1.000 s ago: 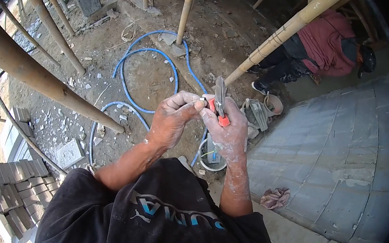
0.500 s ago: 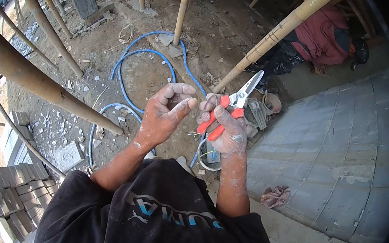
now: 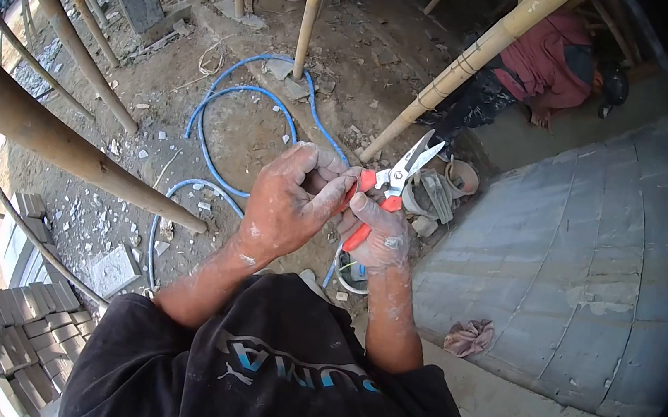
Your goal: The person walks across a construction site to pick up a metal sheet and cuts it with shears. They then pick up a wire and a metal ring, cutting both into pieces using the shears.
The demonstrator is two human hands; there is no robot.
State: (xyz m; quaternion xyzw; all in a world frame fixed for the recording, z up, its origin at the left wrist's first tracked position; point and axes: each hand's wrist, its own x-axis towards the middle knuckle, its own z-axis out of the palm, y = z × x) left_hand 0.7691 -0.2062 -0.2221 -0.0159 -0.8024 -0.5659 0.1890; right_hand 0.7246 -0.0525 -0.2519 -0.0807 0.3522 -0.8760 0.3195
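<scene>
Pruning shears [image 3: 399,175] with red handles and silver blades are held out in front of my chest, the blades spread apart and pointing up and right. My right hand [image 3: 381,235] is wrapped around the lower red handle, thumb on top. From the other side my left hand [image 3: 289,199] closes its thumb and fingers on the upper red handle, hiding part of it. Pale dust coats both hands. Below the shears, partly covered by my right hand, is a white bucket [image 3: 342,280].
A blue hose [image 3: 219,94] loops over the rubble-strewn ground. Bamboo poles [image 3: 458,78] stand around me. A co-worker in a red top [image 3: 548,60] bends at upper right near grey tiles [image 3: 529,249]. Stacked blocks [image 3: 23,329], a crumpled cloth [image 3: 469,338] and a tub [image 3: 461,177] lie nearby.
My left hand has moved right and closed on the upper handle of the shears. The blades have spread apart, and the shears sit slightly further left and lower.
</scene>
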